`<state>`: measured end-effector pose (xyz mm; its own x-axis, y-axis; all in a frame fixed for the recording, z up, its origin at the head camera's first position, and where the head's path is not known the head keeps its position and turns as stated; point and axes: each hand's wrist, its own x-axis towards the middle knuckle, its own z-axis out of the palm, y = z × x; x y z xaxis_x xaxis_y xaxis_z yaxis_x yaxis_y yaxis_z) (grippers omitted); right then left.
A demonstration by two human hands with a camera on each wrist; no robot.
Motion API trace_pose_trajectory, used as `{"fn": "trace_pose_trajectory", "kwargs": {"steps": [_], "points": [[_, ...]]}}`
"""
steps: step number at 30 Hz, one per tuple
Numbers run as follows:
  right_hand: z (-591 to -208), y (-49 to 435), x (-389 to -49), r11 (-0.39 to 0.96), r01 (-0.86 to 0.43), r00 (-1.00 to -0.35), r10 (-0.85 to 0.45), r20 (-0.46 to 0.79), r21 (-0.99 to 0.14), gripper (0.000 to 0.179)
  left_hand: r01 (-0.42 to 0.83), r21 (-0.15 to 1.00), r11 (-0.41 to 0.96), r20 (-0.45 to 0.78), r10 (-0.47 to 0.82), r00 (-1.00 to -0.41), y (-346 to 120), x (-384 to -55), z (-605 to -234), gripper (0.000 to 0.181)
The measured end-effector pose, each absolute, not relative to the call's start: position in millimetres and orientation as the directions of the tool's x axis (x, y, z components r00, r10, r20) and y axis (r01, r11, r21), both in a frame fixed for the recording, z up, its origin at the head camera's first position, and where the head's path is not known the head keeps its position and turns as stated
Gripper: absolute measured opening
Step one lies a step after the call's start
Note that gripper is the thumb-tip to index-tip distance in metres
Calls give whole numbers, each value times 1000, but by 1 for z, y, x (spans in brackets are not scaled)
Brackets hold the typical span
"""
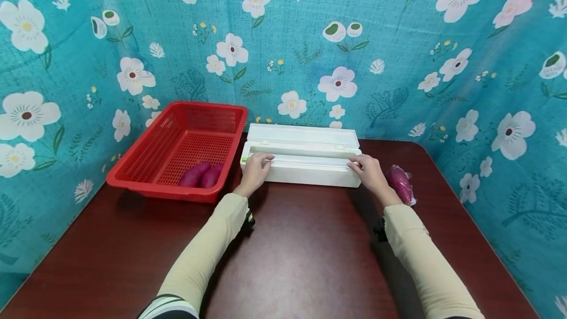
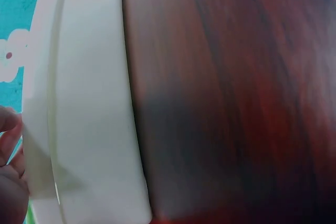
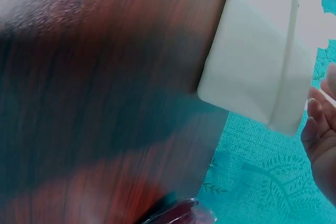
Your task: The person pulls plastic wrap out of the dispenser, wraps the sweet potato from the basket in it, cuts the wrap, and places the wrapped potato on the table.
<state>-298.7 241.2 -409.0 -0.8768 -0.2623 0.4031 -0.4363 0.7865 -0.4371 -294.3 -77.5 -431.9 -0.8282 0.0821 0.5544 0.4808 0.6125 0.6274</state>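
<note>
Film box point(image 1: 310, 176): on the bench point(image 1: 310, 245), toward the far edge, long side facing the person. Lid point(image 1: 303, 134) raised and tipped back toward the patterned cloth point(image 1: 283, 38). Small green piece point(image 1: 243, 159) at the box's left end.

Left hand point(image 1: 256, 169): at the left part of the box, thumb and fingertips closed in a pinch, apparently on the edge of the film point(image 1: 310, 161). Right hand point(image 1: 369, 172): same pinch near the right end. The film is thin and pale, so its exact edge is hard to trace; both wrist views cut the fingers off at the frame side and do not show the grip itself.

Red basket point(image 1: 150, 187): left of the box. Inside, near the front wall, one purple sweet potato point(image 1: 192, 176) and a second point(image 1: 211, 176) side by side, neither with visible wrap. Wrapped sweet potato point(image 1: 400, 184): on the bench just beyond the right hand, shiny clear film around it.

Progress (judgement): wrapping looks partly done. One piece finished and set aside at the right; two unwrapped in the basket. For the current sheet, the box is ready and the edge seems held at both ends, but no drawn-out length shows on the bench. Drawing, placing a piece, cutting and wrapping appear outstanding.
</note>
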Motion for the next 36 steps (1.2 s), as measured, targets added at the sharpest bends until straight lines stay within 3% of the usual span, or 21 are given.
{"fn": "trace_pose_trajectory", "kwargs": {"steps": [8, 14, 19, 21, 26, 30, 36], "points": [[-404, 239, -305, 822, -399, -913, -316, 256, -407, 23, 487, 444, 753, 484, 256, -837, -84, -297, -426, 23], [-400, 238, -308, 820, -396, -918, -347, 191, -412, 18, 428, 296, 854, 329, 329, -885, -84, -295, -416, 28], [-397, 238, -312, 823, -388, -920, -370, 126, -416, 17, 420, 273, 865, 300, 338, -892, -84, -299, -417, 22], [-396, 238, -314, 831, -368, -927, -362, 98, -417, 16, 460, 248, 852, 383, 350, -855, -89, -322, -445, 26], [-393, 234, -315, 858, -315, -946, -320, 59, -404, 16, 446, 297, 844, 366, 331, -870, -93, -343, -462, 26], [-393, 229, -315, 886, -254, -966, -253, 56, -387, 17, 388, 303, 871, 295, 302, -907, -85, -309, -420, 21], [-396, 223, -314, 914, -148, -989, -127, 79, -378, 18, 336, 270, 903, 271, 263, -926, -80, -298, -411, 14]]}}
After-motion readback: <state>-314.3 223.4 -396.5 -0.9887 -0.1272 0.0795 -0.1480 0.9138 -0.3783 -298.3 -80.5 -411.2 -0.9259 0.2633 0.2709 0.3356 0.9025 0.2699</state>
